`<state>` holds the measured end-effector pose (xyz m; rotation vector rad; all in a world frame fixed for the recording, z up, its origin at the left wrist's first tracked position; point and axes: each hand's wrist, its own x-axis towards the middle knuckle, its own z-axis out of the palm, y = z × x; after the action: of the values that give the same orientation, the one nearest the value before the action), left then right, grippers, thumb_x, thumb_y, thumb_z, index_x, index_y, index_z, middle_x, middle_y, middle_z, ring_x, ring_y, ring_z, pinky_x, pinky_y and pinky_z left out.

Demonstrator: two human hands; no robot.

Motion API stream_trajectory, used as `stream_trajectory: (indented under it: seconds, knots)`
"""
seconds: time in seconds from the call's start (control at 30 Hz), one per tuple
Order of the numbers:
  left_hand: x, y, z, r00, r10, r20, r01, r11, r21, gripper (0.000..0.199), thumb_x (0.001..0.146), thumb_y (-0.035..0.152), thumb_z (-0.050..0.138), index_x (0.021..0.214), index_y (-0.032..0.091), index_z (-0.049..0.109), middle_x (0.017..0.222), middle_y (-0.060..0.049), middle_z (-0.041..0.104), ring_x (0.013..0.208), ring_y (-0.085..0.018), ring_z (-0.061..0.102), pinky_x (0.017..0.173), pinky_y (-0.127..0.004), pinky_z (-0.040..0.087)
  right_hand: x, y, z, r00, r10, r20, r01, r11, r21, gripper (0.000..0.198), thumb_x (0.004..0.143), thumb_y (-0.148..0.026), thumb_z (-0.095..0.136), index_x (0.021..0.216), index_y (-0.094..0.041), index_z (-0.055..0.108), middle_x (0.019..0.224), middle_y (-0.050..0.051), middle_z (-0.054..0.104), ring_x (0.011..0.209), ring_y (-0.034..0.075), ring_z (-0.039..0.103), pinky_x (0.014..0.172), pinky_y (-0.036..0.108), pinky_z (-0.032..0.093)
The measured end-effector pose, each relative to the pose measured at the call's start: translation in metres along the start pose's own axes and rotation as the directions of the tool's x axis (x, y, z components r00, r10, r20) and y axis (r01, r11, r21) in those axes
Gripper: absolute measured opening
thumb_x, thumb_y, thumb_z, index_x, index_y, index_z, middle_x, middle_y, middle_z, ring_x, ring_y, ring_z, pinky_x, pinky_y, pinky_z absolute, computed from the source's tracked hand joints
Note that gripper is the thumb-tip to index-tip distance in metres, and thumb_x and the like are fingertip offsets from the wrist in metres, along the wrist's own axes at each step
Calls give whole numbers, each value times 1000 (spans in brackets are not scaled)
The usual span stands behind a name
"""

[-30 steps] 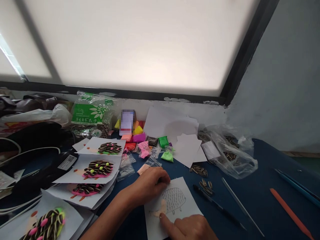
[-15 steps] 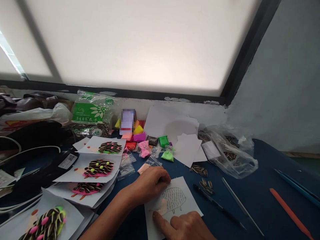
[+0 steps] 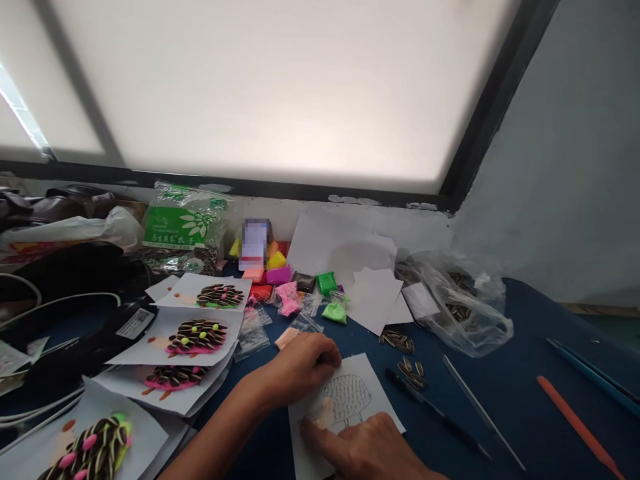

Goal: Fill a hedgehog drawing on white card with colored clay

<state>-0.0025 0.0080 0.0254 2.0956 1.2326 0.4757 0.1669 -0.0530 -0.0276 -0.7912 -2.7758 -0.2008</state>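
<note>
Card (image 3: pixel 381 404): peach clay (image 3: pixel 327 408) on, body outline (image 3: pixel 350 393) bare. Left hand (image 3: pixel 309 363) rests on it, can't tell if gripping; right hand (image 3: pixel 373 448) unclenched, index at clay. Seeds (image 3: pixel 411 375) loose right of card.

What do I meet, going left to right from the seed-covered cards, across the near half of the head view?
Seed-covered cards, sheet with a drawing, dark pen, thin silvery rod, orange tool, blue tool.

Dark dash-patterned drawing (image 3: pixel 349 397), white paper (image 3: pixel 384 407)

"瓜子" on the green seed bag (image 3: pixel 177 223)
</note>
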Motion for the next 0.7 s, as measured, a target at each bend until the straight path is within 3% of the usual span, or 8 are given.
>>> stream_trajectory:
  seconds: [0.27,0.4,0.57,0.7]
  knots:
    - [0,2,0,1000,-14,4,14,1000,12,20,78,9,57,89,18,72,89,-4,72,81,-18,63,72,-27,46,5,1,-12,991,32,129,-39,998,53,50,70,-20,55,120,-22,55,50,-5,62,35,13,50,40,26,5]
    - [-1,2,0,1000,-25,9,25,1000,7,21,79,9,57,91,18,72,90,-3,72,82,-18,63,72,-27,46,5,2,-18,975,93,200,-126,979,158,53,65,-15,50,117,-23,59,54,-3,64,39,14,52,40,24,10]
    - [-1,0,-1,1000,-21,9,21,1000,-7,21,78,9,57,91,18,72,88,-3,71,79,-17,62,70,-26,45,-1,6,-20,988,119,101,-142,953,268,61,63,-11,43,123,-15,55,55,-1,65,39,14,52,41,23,14]
    - [0,-1,0,1000,-9,8,9,1000,-12,21,78,7,57,91,17,72,87,-3,71,79,-17,62,70,-26,45,-10,5,0,996,64,-59,-52,979,197,53,65,-10,43,117,-15,53,56,-2,66,40,13,53,40,26,11]
